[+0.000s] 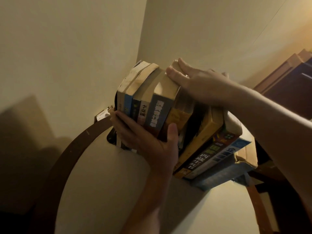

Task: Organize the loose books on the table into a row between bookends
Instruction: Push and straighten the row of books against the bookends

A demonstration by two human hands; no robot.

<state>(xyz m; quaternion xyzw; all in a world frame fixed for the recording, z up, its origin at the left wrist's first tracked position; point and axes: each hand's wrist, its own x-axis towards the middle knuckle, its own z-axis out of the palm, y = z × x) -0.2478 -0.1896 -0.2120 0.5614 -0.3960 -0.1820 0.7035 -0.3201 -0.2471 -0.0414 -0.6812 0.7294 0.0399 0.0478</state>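
A row of several upright books [152, 105] stands on a round pale table [109, 191] near the wall corner. My left hand [148, 141] clasps the row's spines low down, fingers around the left end and thumb against a grey-blue book [158, 112]. My right hand [194, 81] lies flat on the tops of the books, fingers spread. To the right, several larger books [207, 149] lean over at a slant, yellow, dark and blue-white spines showing. A dark bookend [112, 137] peeks out at the row's left end, mostly hidden.
The table has a dark brown curved rim [70, 149] and stands against cream walls. A small white box [102, 115] sits at the table's back edge. Dark wooden furniture [290, 78] rises at the right. A blue-grey flat object [224, 174] lies beneath the leaning books.
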